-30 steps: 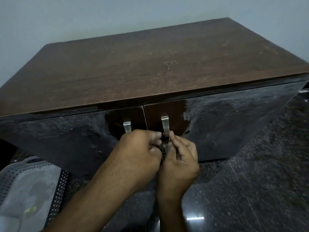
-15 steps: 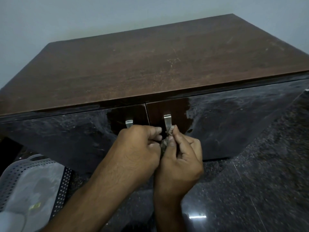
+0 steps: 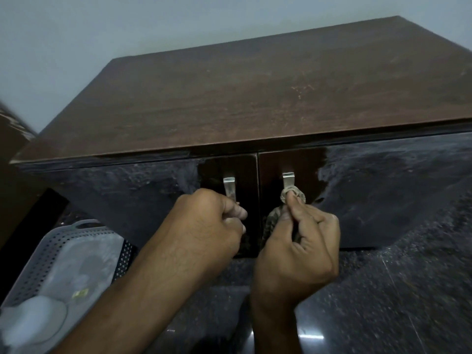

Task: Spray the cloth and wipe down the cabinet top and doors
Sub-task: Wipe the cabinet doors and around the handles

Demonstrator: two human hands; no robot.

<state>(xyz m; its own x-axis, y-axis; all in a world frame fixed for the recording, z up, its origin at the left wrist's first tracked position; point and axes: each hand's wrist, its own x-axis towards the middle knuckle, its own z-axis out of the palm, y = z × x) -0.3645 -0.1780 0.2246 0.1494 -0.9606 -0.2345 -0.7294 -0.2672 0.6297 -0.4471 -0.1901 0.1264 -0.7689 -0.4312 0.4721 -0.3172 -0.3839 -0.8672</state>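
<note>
The hands have separated since a moment ago: the right hand point(image 3: 301, 241) now pinches the cloth point(image 3: 291, 196) onto the right door handle point(image 3: 287, 180), while the left hand point(image 3: 214, 223) curls around the left handle point(image 3: 229, 186). The handles are probably being wiped now; the cabinet top point(image 3: 255, 98) lies farther away.

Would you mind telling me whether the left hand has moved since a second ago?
Yes. The left hand has drawn left, away from the right handle, and now sits below the left handle.

no legible text, label, brand, number or sign on any surface; a small yellowish tag point(image 3: 80, 293) in the perforated basket point(image 3: 38, 259) is too blurred to read.
</note>
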